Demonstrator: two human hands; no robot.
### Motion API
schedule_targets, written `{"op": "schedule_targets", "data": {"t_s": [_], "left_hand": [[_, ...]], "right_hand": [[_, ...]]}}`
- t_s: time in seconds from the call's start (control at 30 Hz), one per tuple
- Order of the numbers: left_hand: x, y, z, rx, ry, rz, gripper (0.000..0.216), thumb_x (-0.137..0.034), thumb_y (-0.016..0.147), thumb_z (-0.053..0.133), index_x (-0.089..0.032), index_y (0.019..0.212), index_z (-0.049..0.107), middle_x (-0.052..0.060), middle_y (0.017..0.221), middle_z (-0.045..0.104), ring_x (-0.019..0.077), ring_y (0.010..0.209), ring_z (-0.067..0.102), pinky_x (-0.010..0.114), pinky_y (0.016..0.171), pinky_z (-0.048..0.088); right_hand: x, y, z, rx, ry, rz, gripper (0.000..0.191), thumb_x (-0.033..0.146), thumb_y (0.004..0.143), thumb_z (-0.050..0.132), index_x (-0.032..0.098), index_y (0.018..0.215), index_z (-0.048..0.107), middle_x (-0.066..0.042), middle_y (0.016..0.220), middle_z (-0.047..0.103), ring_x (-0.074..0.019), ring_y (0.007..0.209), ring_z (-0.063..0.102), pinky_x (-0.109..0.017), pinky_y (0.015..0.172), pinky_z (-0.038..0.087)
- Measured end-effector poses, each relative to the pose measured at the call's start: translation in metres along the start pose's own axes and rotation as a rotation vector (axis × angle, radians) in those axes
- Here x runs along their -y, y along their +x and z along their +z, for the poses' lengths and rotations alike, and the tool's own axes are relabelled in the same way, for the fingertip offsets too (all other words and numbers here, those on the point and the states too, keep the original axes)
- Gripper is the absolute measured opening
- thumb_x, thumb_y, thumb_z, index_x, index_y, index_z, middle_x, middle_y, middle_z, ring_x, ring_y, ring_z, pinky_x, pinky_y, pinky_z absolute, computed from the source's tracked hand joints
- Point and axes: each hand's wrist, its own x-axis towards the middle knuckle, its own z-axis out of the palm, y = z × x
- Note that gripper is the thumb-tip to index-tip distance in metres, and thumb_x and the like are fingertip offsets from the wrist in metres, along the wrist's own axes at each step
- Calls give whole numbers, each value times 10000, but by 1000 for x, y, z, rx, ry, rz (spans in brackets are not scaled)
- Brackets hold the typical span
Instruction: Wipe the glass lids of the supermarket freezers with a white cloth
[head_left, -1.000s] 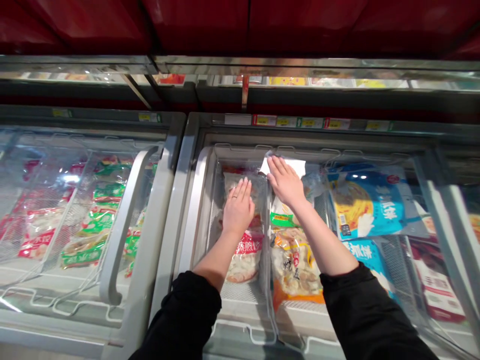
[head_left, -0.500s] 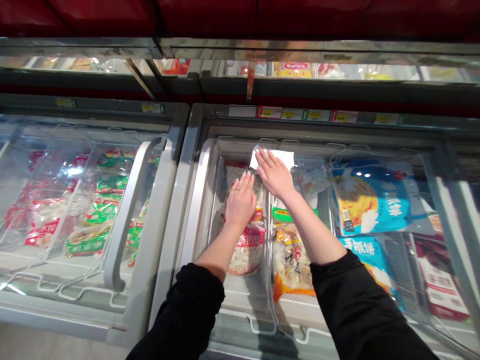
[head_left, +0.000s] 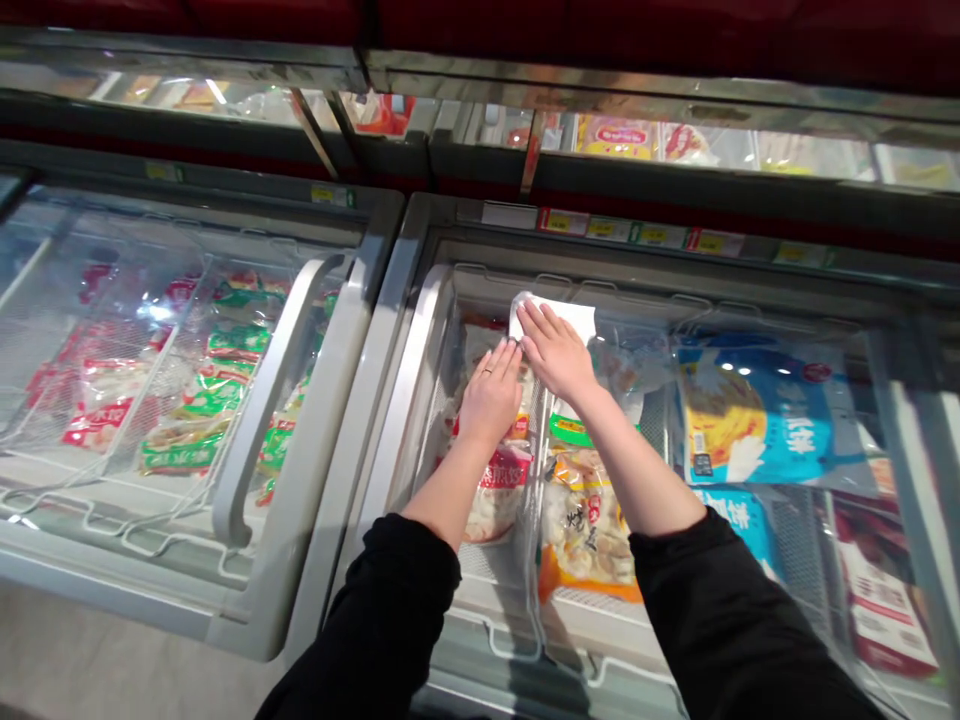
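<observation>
White sheet (head_left: 576, 318) lies on the freezer's glass lid (head_left: 634, 305) under the right hand (head_left: 556, 350), grip flat and unclenched, left hand (head_left: 493, 392) likewise just beside; uneven pressing on slick glass could make the sheet slip or crease.

The right hand (head_left: 556, 352) and the white sheet (head_left: 577, 317) beneath it have shifted left, closer to the left hand (head_left: 492, 395).

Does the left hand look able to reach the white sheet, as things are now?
Probably yes: the left hand has its fingertips close to the white sheet, by its lower left corner. Nothing seems to block them, though the right hand covers part of it.
</observation>
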Motion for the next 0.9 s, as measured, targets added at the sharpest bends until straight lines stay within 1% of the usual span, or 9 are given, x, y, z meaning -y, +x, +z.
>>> {"op": "schedule_targets", "data": {"t_s": [0.1, 0.23, 0.37, 0.47, 0.57, 0.63, 0.7, 0.8, 0.9], "left_hand": [[1, 0, -1, 17, -4, 8, 577, -45, 981, 486, -55, 1554, 551, 158, 1661, 517, 245, 1584, 447, 442, 1344, 363], [1, 0, -1, -6, -44, 4, 556, -29, 975, 488, -93, 1517, 594, 153, 1642, 543, 244, 1573, 464, 455, 1330, 389], [3, -2, 1, -83, -119, -18, 467, -2, 961, 491, -92, 1371, 695, 170, 1543, 645, 243, 1516, 546, 472, 1311, 426], [5, -4, 2, -141, -177, -53, 457, 5, 950, 488, -84, 1335, 718, 173, 1472, 700, 236, 1458, 611, 464, 1288, 464], [9, -10, -2, -156, -244, -37, 507, 18, 931, 476, -144, 1336, 735, 114, 1429, 738, 209, 1415, 650, 457, 1276, 486], [12, -18, -8, -138, -267, -11, 538, 21, 926, 471, -183, 1349, 734, 88, 1425, 743, 194, 1407, 655, 455, 1265, 501], [14, -31, -16, -96, -246, 43, 548, 15, 929, 474, -180, 1381, 716, 99, 1449, 728, 201, 1422, 643, 461, 1257, 509], [18, -59, -31, 4, -159, 143, 557, -7, 938, 481, -141, 1447, 663, 134, 1512, 678, 230, 1479, 588, 481, 1273, 484], [18, -87, -41, 82, -60, 130, 596, -25, 941, 481, -112, 1520, 592, 151, 1589, 605, 250, 1536, 520, 475, 1290, 457]], "right_hand": [[-9, 14, -7, 2, 8, 12, 615, 370, 1118, 277, 252, 1716, 360, -18, 1786, 321, -242, 1665, 282, -512, 1346, 294], [-1, -21, -2, -17, -8, 82, 623, 388, 1127, 260, 237, 1727, 329, -30, 1795, 299, -239, 1676, 250, -506, 1347, 293], [16, -44, 7, -10, -16, 21, 619, 416, 1136, 253, 261, 1731, 318, -17, 1792, 309, -225, 1678, 240, -492, 1353, 284], [16, -22, 3, 36, -4, -71, 606, 415, 1139, 244, 280, 1721, 346, -1, 1784, 325, -215, 1672, 259, -489, 1355, 282], [5, 10, -5, 77, 7, -90, 601, 389, 1136, 234, 268, 1707, 381, -6, 1781, 332, -219, 1668, 274, -497, 1351, 294], [-3, 18, -8, 68, 18, -56, 605, 380, 1135, 221, 272, 1711, 371, -8, 1784, 326, -223, 1666, 280, -508, 1347, 302], [-2, 11, -6, 37, 21, -12, 612, 391, 1135, 215, 275, 1723, 339, -12, 1788, 316, -230, 1667, 277, -521, 1344, 304], [18, -14, 3, 7, 8, -4, 625, 408, 1135, 226, 238, 1728, 327, -26, 1791, 306, -239, 1674, 257, -518, 1345, 300], [46, -26, 10, 24, 4, -86, 623, 400, 1135, 248, 207, 1718, 350, -25, 1786, 315, -238, 1673, 258, -496, 1353, 287]]}}
